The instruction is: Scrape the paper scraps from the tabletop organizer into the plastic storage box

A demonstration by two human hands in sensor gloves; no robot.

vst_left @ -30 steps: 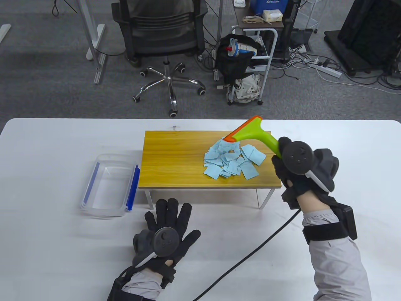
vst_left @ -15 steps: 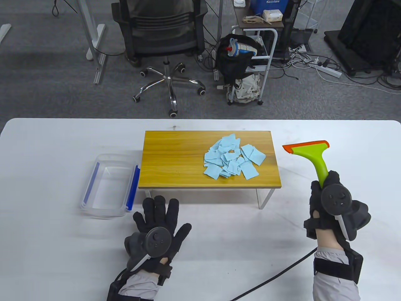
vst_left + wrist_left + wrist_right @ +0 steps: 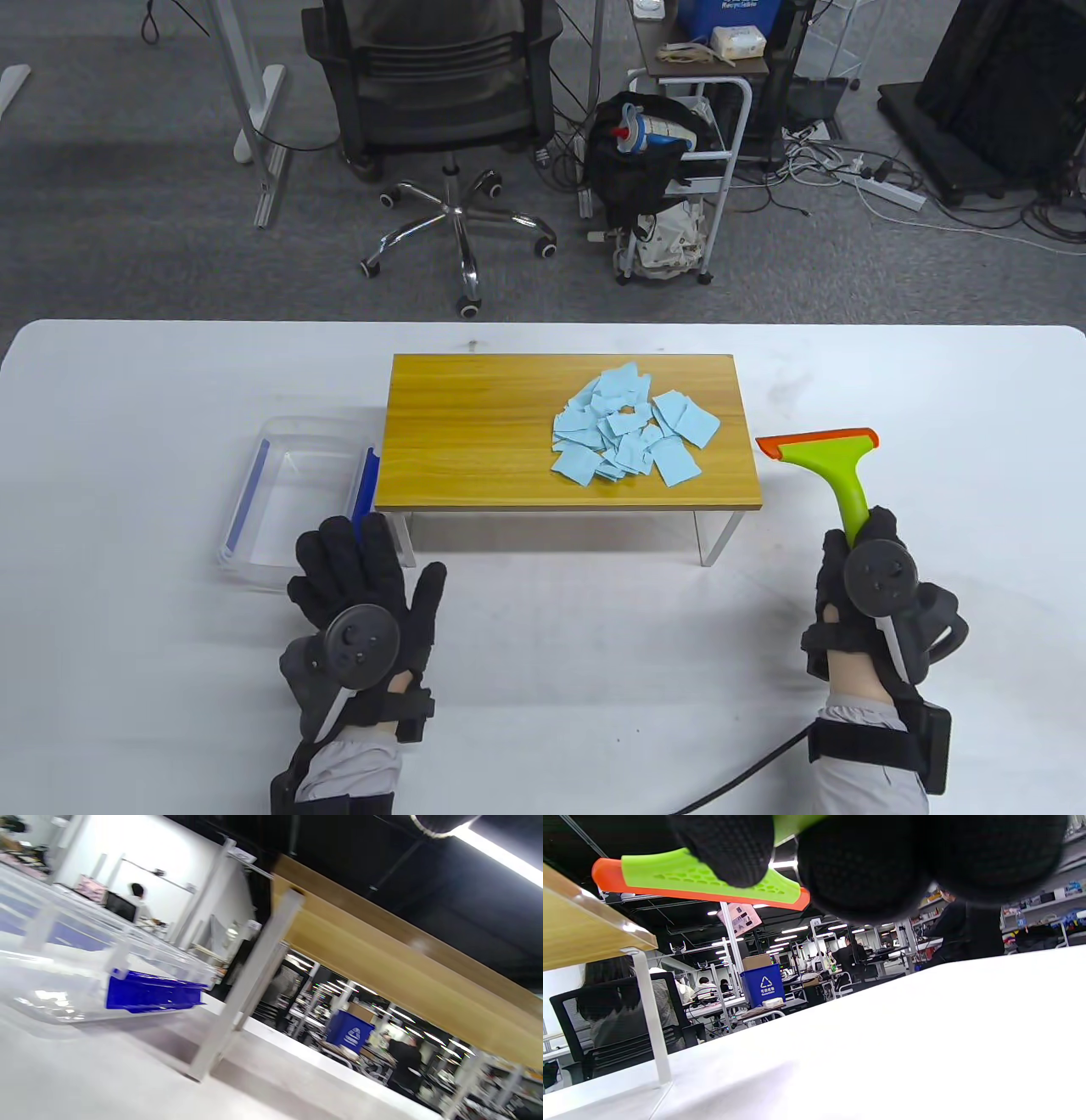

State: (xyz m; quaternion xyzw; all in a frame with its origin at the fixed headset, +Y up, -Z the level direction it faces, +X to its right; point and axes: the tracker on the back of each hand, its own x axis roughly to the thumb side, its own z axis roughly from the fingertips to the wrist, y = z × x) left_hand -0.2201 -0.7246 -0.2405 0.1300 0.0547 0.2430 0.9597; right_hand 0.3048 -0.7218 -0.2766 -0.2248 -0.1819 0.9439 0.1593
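table view: high, downward | wrist views: low, tabletop-level | shared: organizer (image 3: 560,424) leg

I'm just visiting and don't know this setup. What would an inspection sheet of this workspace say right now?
Surface: white table, bare around the hands.
Job's things: blue paper scraps piled on the wooden organizer; clear storage box to its left, nothing seen inside; green scraper.
Clutter: nothing seen on the table.
Grippers: right hand grips the scraper handle beside the organizer; left hand spread open at the box's near corner.
Cables: black cable from the right wrist.
Surroundings: office chair, cart, floor cables.
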